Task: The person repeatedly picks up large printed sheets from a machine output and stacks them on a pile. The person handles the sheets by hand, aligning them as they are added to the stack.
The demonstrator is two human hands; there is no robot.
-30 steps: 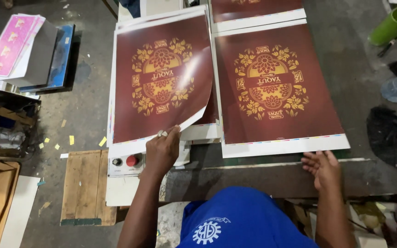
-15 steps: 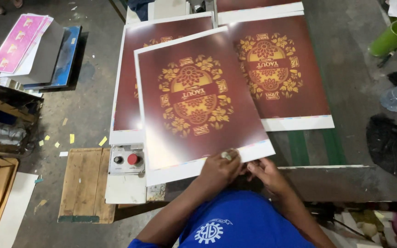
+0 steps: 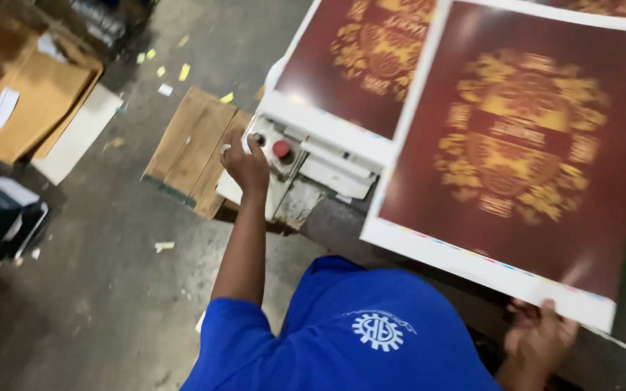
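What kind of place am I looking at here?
Most likely a print shop floor. The right hand holds a large maroon-and-gold printed sheet with a white margin, another like it lies on the machine, and the left hand is at a control box with a red button. The concrete floor carries paper scraps.

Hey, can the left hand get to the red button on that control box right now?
Probably yes: the left hand already rests on the control box, right beside the red button, with nothing between them.

Dim workshop light, overhead glare on the glossy maroon sheet (image 3: 516, 166), motion blur throughout, murky left edge.
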